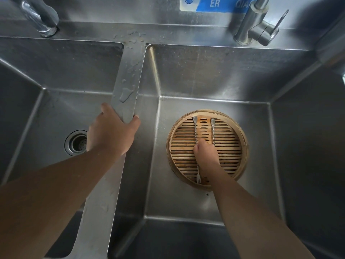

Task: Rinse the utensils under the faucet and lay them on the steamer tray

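A round bamboo steamer tray (pixel 237 146) sits on the floor of the right sink basin. Two metal spoons with twisted handles lie on its slats, bowls pointing away from me: the left spoon (pixel 195 128) and the right spoon (pixel 213 129). A pale slotted wooden piece (pixel 203 128) lies between them. A small fork (pixel 198 177) lies at the tray's near edge, tines toward me. My right hand (pixel 206 156) is knuckles up on the tray, fingers curled around the near end of the left spoon's handle. My left hand (pixel 112 129) grips the wet divider (pixel 128 77) between the basins.
The left basin has a round drain strainer (pixel 77 143). One faucet (pixel 40 15) stands at the back left and another with a lever (pixel 258 25) at the back right; no water is running. A blue label (pixel 216 3) is on the back wall.
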{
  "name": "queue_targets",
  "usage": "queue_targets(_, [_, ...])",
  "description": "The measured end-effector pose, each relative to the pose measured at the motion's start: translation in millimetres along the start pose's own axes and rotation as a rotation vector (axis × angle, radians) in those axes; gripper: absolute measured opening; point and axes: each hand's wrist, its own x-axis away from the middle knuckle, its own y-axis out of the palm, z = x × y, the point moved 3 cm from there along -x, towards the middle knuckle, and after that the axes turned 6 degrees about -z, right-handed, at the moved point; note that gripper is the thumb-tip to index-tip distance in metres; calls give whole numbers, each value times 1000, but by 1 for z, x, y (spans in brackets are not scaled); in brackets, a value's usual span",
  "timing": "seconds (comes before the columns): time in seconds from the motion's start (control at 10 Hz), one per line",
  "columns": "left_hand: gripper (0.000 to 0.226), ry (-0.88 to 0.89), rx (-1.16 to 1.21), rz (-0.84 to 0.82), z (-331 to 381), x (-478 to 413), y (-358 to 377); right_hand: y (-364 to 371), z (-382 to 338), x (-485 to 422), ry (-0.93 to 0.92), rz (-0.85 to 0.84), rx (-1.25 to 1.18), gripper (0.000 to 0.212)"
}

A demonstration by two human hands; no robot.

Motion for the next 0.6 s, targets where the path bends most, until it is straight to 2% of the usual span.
queue_targets(0.3, [57,-20,-18,-14,2,1,-3,0,-5,3,36,9,-3,19])
queue_targets(0.4, [58,-22,-5,-38,5,3,-5,-6,-8,8,56,-43,-16,22])
queue_targets(0.6, [57,-26,77,-100,7,6,-11,-26,-13,45,68,-65,-57,20])
